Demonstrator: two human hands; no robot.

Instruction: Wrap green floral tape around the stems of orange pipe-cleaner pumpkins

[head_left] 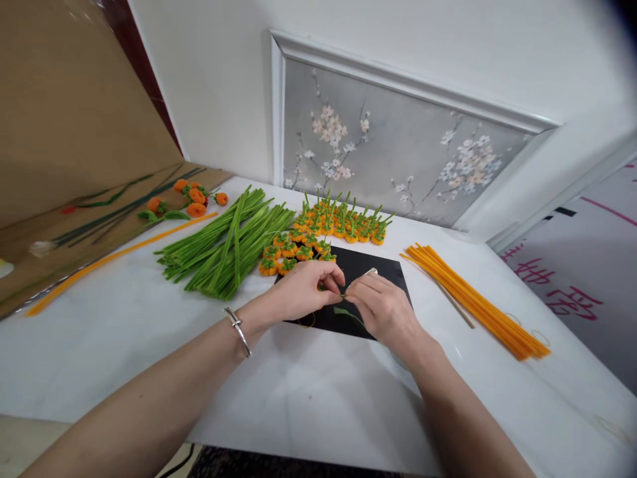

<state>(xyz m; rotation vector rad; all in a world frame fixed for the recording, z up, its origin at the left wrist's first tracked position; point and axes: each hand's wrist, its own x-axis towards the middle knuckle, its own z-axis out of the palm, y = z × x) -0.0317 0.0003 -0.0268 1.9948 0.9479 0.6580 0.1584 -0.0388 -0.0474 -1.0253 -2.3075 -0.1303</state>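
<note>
Over a black mat [393, 272], my left hand [311, 289] and my right hand [381, 302] almost meet at the fingertips. Each pinches a thin, dark strand or piece between them; its details are too small to tell. A narrow green piece [348, 315] shows below the fingers, above the mat. Part of an orange thing is hidden inside my left hand. Just behind my hands are several small orange pumpkin shapes with green tops [304, 253], and more with upright green stems [351, 232] stand further back.
Green fuzzy stems [226, 249] lie in a pile at the left, with a long orange strip [119, 255] beside them. Orange flowers [196, 210] rest on brown paper [209, 178]. Orange stems [472, 302] lie at the right. A framed flower panel [388, 143] stands behind.
</note>
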